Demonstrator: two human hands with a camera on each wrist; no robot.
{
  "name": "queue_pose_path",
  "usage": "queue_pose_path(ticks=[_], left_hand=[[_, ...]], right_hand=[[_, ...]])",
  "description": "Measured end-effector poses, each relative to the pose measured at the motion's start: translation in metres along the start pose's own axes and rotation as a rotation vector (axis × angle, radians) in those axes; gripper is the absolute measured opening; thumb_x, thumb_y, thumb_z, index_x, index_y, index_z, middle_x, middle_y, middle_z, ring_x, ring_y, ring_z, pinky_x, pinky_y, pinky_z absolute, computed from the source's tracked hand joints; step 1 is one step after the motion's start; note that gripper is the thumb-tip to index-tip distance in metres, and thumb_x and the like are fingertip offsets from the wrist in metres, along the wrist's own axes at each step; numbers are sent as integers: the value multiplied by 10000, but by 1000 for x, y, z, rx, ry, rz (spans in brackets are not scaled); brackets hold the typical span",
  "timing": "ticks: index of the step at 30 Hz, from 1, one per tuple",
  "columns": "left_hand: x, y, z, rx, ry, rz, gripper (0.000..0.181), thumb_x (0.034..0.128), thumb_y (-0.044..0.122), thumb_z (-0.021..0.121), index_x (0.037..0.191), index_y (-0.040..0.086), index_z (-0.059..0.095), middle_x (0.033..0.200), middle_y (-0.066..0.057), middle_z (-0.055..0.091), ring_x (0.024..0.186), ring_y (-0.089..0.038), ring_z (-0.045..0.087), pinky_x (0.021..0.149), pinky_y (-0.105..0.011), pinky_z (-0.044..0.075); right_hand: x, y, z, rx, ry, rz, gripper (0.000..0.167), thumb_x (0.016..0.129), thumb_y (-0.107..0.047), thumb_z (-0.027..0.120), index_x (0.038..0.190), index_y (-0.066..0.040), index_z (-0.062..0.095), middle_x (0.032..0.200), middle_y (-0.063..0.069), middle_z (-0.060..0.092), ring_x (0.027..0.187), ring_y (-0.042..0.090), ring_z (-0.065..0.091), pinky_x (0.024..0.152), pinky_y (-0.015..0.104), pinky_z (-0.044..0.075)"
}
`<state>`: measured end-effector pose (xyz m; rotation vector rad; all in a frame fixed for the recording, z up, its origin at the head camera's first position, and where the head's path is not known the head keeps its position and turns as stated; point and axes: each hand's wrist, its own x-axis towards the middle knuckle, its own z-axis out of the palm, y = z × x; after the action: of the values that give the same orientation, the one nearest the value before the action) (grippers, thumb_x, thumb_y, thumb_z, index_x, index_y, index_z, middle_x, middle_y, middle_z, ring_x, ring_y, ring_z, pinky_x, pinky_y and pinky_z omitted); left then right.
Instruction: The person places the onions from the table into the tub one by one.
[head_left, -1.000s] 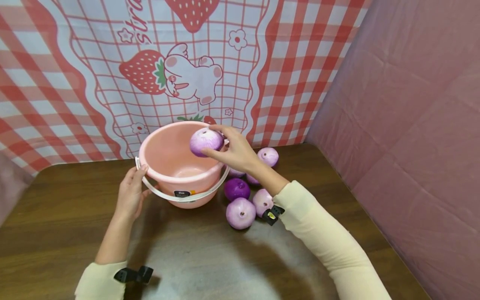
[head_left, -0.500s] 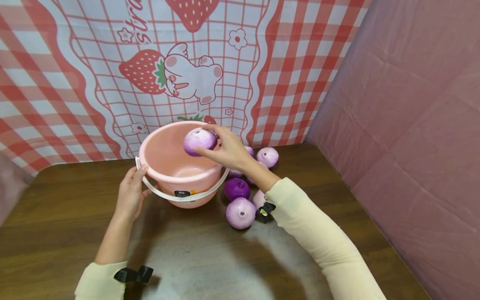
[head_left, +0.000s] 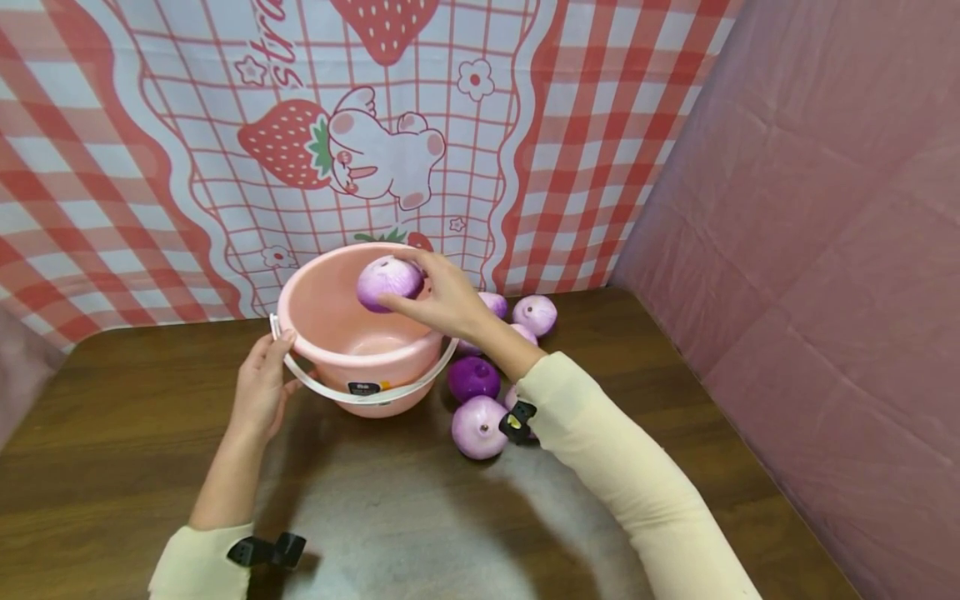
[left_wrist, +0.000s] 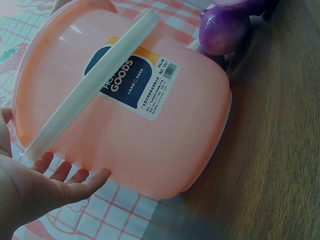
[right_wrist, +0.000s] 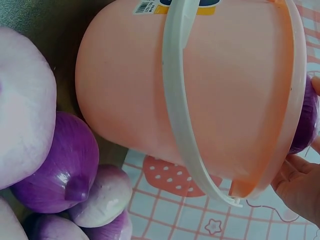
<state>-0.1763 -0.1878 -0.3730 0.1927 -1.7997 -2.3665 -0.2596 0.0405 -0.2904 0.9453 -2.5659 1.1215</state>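
Observation:
A pink plastic bucket (head_left: 375, 350) with a white handle (left_wrist: 95, 85) stands on the table. My left hand (head_left: 260, 383) holds its left rim, thumb over the edge and fingers against the outer wall beneath. My right hand (head_left: 450, 300) grips a purple-and-white onion (head_left: 388, 283) over the mouth of the bucket, near the right rim. In the right wrist view, the bucket wall hides much of that onion (right_wrist: 306, 120). The part of the bucket's floor that shows in the head view is bare.
Several onions lie right of the bucket, among them a dark purple onion (head_left: 474, 379), a pale onion (head_left: 481, 427) in front and another pale onion (head_left: 535, 315) at the back. My right forearm partly covers the group. A strawberry-print cloth (head_left: 390, 125) hangs behind the table.
My right hand has moved left with the onion, from the bucket's right rim further over its opening. The left hand and bucket have stayed in place.

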Motion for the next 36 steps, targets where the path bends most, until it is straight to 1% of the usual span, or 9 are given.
queue_pose_path(ticks=[5, 9, 12, 17, 23, 27, 31, 34, 36], left_hand=[[0, 0, 0, -1, -7, 4, 211, 973, 294, 477, 1104, 128, 480, 1122, 34, 432, 1095, -40, 397, 732, -197, 558], [0, -1, 0, -7, -7, 10, 221, 973, 288, 479, 1116, 121, 474, 1110, 29, 445, 1070, -43, 417, 724, -198, 564], [0, -1, 0, -19, -3, 16, 216, 973, 278, 479, 1118, 118, 470, 1089, 32, 460, 1035, -50, 443, 719, -200, 567], [0, -1, 0, -17, -1, 25, 201, 971, 278, 481, 1106, 128, 474, 1052, 61, 479, 1005, -55, 461, 714, -198, 566], [-1, -1, 0, -21, 2, 29, 176, 969, 274, 486, 1083, 139, 492, 1036, 74, 491, 990, -57, 469, 717, -199, 563], [-1, -1, 0, -27, -3, 30, 173, 968, 271, 489, 1082, 140, 495, 1041, 67, 497, 974, -57, 485, 718, -203, 564], [-1, -1, 0, -24, -3, 31, 178, 969, 273, 488, 1085, 138, 491, 1044, 67, 484, 956, -49, 486, 711, -201, 562], [-1, -1, 0, -30, 1, 31, 165, 968, 270, 492, 1075, 143, 499, 1038, 70, 486, 940, -48, 490, 705, -202, 563], [-1, -1, 0, -38, 3, 31, 153, 968, 264, 494, 1065, 147, 507, 1032, 73, 492, 943, -49, 489, 703, -202, 564]], right_hand=[[4, -1, 3, 3, -10, 9, 655, 776, -397, 738, 1325, -131, 501, 1279, 50, 570, 1141, 170, 545, 956, 346, 498], [6, -2, 5, -21, -30, 22, 663, 775, -415, 735, 1328, -134, 500, 1309, 39, 555, 1175, 155, 528, 968, 286, 480], [9, -2, 7, -28, -40, 10, 657, 774, -407, 738, 1319, -121, 508, 1319, 33, 551, 1185, 147, 522, 972, 253, 468], [12, 0, 11, -23, -32, -11, 642, 775, -393, 740, 1304, -104, 520, 1313, 37, 559, 1174, 151, 531, 968, 250, 471], [14, 2, 15, -54, -27, -16, 627, 769, -371, 747, 1274, -63, 537, 1315, 68, 556, 1199, 162, 519, 995, 249, 453], [16, 4, 17, -34, -30, -55, 617, 755, -354, 762, 1250, -53, 552, 1319, 88, 551, 1220, 159, 502, 1026, 205, 413], [17, 4, 18, -23, -37, -100, 589, 743, -340, 776, 1217, -58, 568, 1268, 76, 581, 1178, 153, 521, 1008, 166, 404], [16, 4, 19, -43, -56, -118, 573, 746, -330, 777, 1204, -56, 569, 1225, 65, 602, 1143, 152, 536, 994, 173, 416], [14, 4, 19, -65, -78, -102, 593, 757, -333, 767, 1229, -46, 550, 1238, 76, 593, 1165, 172, 528, 1017, 198, 413]])
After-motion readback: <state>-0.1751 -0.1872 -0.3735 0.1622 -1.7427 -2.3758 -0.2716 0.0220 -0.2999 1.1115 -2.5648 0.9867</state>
